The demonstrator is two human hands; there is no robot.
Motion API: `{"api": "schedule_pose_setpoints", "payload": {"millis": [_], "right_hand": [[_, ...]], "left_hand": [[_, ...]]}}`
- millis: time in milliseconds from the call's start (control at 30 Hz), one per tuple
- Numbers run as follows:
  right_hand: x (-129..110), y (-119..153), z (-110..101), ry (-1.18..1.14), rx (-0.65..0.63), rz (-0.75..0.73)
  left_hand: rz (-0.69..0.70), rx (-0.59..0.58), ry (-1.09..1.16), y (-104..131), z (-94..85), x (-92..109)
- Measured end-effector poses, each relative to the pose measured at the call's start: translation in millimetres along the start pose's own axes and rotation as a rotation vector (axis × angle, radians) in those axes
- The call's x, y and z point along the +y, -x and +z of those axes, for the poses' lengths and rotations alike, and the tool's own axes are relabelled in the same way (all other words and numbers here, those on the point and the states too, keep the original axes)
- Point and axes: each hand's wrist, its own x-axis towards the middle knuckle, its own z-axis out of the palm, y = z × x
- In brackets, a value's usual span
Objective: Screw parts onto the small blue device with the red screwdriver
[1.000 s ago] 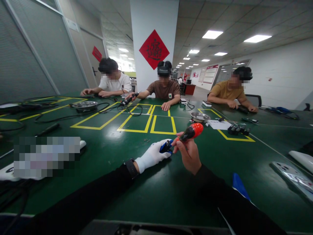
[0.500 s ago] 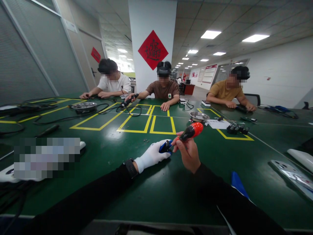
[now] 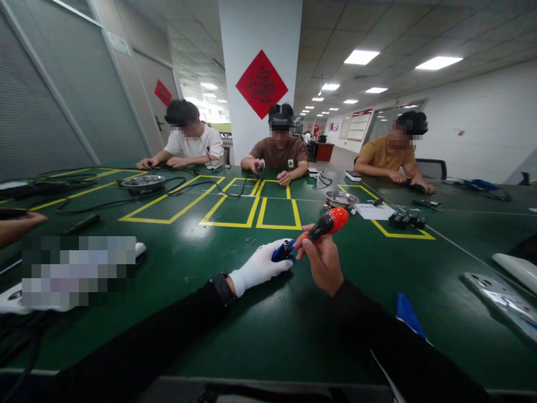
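Note:
My left hand [image 3: 260,264], in a white and blue glove, is closed around a small black part with a metal tip [image 3: 286,249]. The glove hides most of that part, so its kind is unclear. My bare right hand [image 3: 323,263] grips a screwdriver [image 3: 329,223] with a red and black handle. Its shaft slants down and left to the side of the black part; whether the tip sits in a screw is hidden. Several tiny screws [image 3: 250,240] lie on the green table [image 3: 251,347] just beyond my left hand.
Metal bowls [image 3: 342,198] and yellow tape rectangles [image 3: 230,225] are farther off. Black parts [image 3: 406,220] lie by white paper [image 3: 375,211] at right. A power strip [image 3: 140,248] and cables are at left; a blue item [image 3: 408,314] is near my right forearm. Several people sit around.
My hands hold nearly the same pose with the screwdriver and black part. The person opposite has drawn a dark tool toward their body. Another person's hand has come in at the left edge.

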Motion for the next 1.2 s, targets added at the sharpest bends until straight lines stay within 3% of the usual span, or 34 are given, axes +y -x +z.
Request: {"api": "schedule_pose_setpoints", "payload": {"millis": [533,733,1000,1200], "right_hand": [[0.5,-0.2,0.3,0.005,0.024,-0.002],[-8.4,-4.9,-3.5,0.189,0.160,-0.035],[-20.6,-9.4,8.9,-0.289,0.078,0.044],[-22.5,-2.9,13.4,-0.282,0.050,0.037]], "left_hand": [[-0.009,-0.023,-0.006,0.7,-1.0,4.5],[-0.046,-0.021,0.037,1.1,-0.1,1.8],[-0.004,-0.010,0.046,-0.1,1.0,-5.7],[0.012,-0.010,0.000,1.1,-0.2,0.5]]}}
